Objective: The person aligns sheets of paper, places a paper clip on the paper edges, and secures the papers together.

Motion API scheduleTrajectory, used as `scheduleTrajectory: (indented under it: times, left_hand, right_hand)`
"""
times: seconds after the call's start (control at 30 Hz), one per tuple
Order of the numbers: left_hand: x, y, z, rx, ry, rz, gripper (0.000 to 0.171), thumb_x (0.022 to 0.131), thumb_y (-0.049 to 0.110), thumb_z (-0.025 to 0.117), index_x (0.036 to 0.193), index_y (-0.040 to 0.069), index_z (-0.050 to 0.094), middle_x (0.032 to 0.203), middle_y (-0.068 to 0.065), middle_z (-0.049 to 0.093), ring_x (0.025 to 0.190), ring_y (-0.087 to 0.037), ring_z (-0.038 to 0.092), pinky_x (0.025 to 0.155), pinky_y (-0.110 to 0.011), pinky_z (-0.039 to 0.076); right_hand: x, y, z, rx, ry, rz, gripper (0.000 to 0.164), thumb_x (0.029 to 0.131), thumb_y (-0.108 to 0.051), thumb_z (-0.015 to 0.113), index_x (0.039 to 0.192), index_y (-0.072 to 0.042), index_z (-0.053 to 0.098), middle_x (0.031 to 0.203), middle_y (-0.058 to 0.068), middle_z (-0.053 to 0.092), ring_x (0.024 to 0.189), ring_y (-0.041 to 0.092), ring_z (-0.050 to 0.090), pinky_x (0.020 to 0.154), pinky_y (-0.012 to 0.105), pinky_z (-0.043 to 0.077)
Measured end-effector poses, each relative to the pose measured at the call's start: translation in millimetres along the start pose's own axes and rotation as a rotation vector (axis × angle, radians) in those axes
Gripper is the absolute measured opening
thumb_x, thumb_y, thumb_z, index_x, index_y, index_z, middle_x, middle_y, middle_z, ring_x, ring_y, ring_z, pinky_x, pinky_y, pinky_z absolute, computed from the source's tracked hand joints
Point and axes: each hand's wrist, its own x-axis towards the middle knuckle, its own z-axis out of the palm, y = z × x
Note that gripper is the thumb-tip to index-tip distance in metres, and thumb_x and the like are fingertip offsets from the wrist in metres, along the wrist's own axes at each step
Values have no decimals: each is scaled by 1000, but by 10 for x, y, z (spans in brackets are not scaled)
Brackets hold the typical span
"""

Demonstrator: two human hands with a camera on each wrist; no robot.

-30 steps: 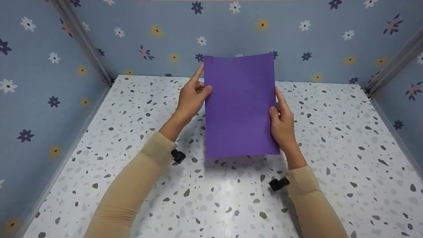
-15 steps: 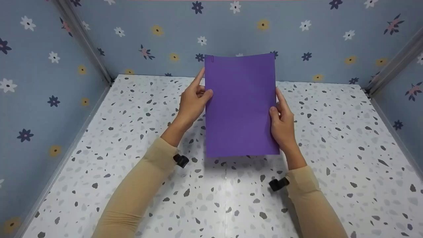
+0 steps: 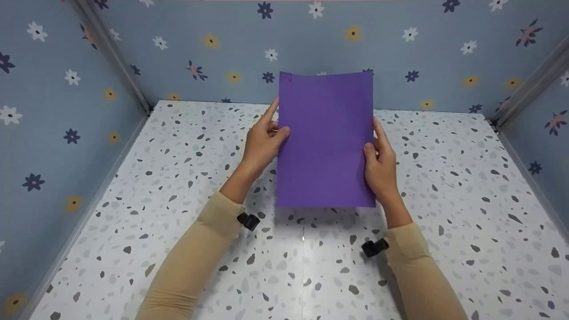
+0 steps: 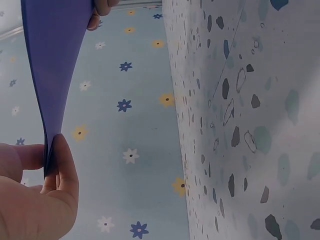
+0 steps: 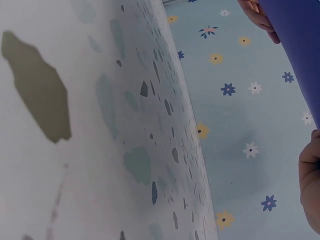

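Held up above the table is a purple sheet of paper, its top edge bowed slightly. A small paper clip sits at its top left corner. My left hand pinches the left edge, thumb on the front and fingers behind; the left wrist view shows that edge of the purple paper between thumb and fingers. On the opposite side my right hand grips the right edge below its middle, thumb in front. Only part of the right hand shows in the right wrist view.
A white speckled table lies beneath the paper. Blue flowered panels stand behind and at both sides, with metal posts at the corners. Each sleeve carries a black wrist camera.
My left hand has moved down and a little right along the left edge. The paper's top has shifted slightly right. The right hand has hardly moved.
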Motion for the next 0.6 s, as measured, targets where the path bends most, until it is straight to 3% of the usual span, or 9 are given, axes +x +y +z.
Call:
scheduleTrajectory:
  times: [0.37,0.6]
  left_hand:
    - [-47,-50,2,-45,2,-45,71,108,15,62,169,35,31,111,-8,76,105,-20,73,94,-40,58]
    - [-85,-81,10,-100,-3,-64,69,108,14,63,167,36,35,111,-10,75,105,-21,71,95,-38,57]
  right_hand:
    - [-6,24,14,-40,14,0,57,113,-7,46,167,-23,36,135,16,70,105,18,65,84,27,49]
    - [3,15,29,-39,18,33,58,113,-3,43,168,-15,32,145,22,64,107,20,64,85,27,47]
